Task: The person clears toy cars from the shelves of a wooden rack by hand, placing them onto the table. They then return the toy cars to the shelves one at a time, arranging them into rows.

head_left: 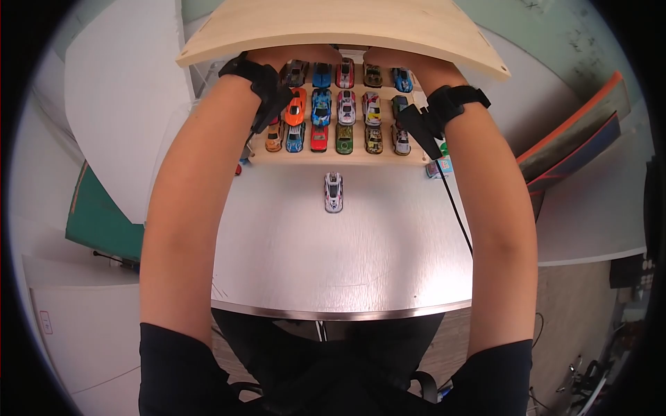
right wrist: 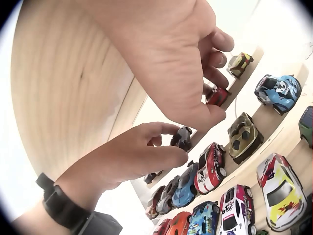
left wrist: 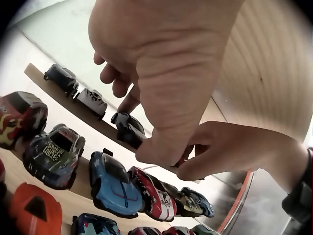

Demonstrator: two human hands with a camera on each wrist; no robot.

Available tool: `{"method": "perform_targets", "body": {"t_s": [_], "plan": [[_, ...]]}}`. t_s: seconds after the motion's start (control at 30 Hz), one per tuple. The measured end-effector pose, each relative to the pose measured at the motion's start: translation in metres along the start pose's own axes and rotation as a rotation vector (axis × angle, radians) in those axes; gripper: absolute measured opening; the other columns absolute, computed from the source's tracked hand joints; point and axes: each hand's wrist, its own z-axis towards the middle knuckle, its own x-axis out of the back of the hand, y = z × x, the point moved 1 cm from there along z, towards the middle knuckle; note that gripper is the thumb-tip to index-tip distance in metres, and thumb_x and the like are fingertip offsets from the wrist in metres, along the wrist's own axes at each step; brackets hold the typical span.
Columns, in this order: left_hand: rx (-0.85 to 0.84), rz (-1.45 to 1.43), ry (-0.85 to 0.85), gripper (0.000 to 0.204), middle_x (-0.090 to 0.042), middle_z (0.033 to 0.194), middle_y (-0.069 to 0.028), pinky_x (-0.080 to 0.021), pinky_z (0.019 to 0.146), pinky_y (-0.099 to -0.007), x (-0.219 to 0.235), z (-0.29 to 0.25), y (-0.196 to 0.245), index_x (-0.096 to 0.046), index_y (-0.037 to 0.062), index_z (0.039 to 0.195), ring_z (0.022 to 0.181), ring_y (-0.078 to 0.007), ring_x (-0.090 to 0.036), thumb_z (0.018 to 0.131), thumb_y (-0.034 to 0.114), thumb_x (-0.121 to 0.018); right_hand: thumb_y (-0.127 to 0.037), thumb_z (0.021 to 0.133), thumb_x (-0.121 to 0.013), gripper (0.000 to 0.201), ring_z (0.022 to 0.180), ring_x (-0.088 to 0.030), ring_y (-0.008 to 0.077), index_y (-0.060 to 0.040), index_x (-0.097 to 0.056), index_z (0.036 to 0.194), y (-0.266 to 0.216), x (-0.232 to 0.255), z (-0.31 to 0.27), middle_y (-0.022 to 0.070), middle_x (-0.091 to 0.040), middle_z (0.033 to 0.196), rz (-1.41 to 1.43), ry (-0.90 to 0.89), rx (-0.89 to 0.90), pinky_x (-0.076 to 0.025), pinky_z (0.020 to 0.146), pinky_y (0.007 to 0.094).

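On the back tier of a wooden rack (head_left: 333,159), my left hand (left wrist: 166,73) pinches a dark grey and silver toy car (left wrist: 129,128) between thumb and fingers. Beside it, my right hand (right wrist: 166,68) grips a red toy car (right wrist: 218,95) on the same narrow shelf. Both hands reach under a wooden top board (head_left: 340,24), which hides most of them in the head view. In front of the hands stand a blue toy car (left wrist: 115,183) and a red and white toy car (left wrist: 152,193). Near my right hand is an olive toy car (right wrist: 244,137).
Several more toy cars fill the lower tiers, such as an orange car (head_left: 295,107). A white toy car (head_left: 334,193) stands alone on the shiny table (head_left: 277,270) before the rack. A small box (head_left: 438,168) lies at the rack's right end. Orange and blue boards (head_left: 576,132) lean at the right.
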Motion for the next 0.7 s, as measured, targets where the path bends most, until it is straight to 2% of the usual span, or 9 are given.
{"method": "perform_targets", "body": {"t_s": [0.1,0.7], "plan": [[0.004,0.025,0.004,0.034,-0.072,0.077,-0.0073,-0.053,0.061,-0.0317,-0.001,-0.011,0.0,-0.076,0.0059,0.089,0.064,-0.0174,-0.065,0.08,0.039,-0.077,-0.029,0.079,-0.071,0.032,0.088,-0.07,0.0283,-0.0096,-0.072,0.104,0.002,-0.005,0.018,0.0124,-0.073,0.093,-0.013,0.005,0.007,-0.056,0.079,0.0392],[-0.024,0.186,0.081,0.035,-0.07,0.073,-0.0053,-0.052,0.058,-0.0299,0.007,-0.012,-0.008,-0.075,0.0057,0.089,0.06,-0.0149,-0.063,0.083,0.04,-0.076,-0.027,0.081,-0.069,0.03,0.089,-0.07,0.0281,-0.0119,-0.073,0.106,-0.006,-0.002,0.008,0.0124,-0.074,0.096,-0.123,0.098,0.045,-0.056,0.08,0.0394]]}}
